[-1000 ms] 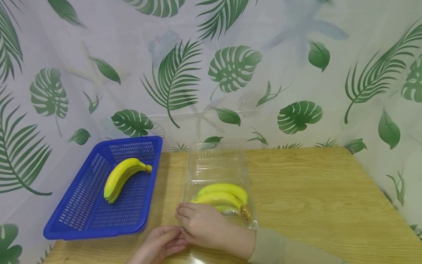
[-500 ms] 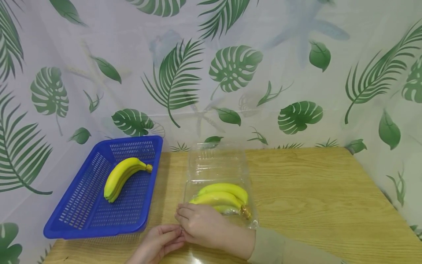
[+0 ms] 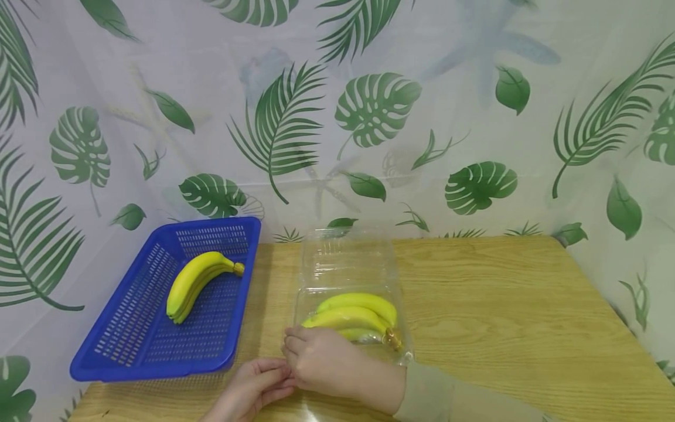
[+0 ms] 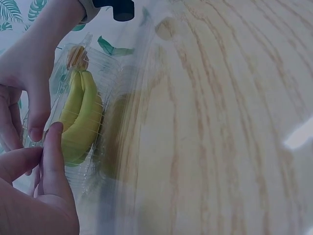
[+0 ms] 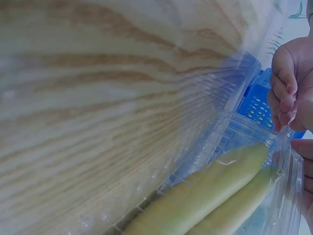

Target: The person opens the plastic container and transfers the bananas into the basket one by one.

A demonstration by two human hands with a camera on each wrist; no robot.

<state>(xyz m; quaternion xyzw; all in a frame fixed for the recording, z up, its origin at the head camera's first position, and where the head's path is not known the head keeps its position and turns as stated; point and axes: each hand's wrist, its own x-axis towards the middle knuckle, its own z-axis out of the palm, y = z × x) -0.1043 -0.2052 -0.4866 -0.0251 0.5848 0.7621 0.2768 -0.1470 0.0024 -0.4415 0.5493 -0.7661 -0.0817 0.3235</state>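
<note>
Blue basket [image 3: 153,374] at frame left holds one banana bunch [image 3: 194,283], left hand [image 3: 258,384] at lower centre-left pinches the edge of the clear container [image 3: 348,264], thumb and fingertips together, right hand [image 3: 332,364] at lower centre grips the same edge with curled fingers, and the container lies open at centre, yellow bananas [image 3: 348,318] inside

There's a free lane over the brown wood-grained tabletop [image 3: 517,316] at right, a blue rectangular plastic basket [image 3: 216,322] blocking left, a clear plastic hinged container [image 3: 348,288] mid-table
</note>
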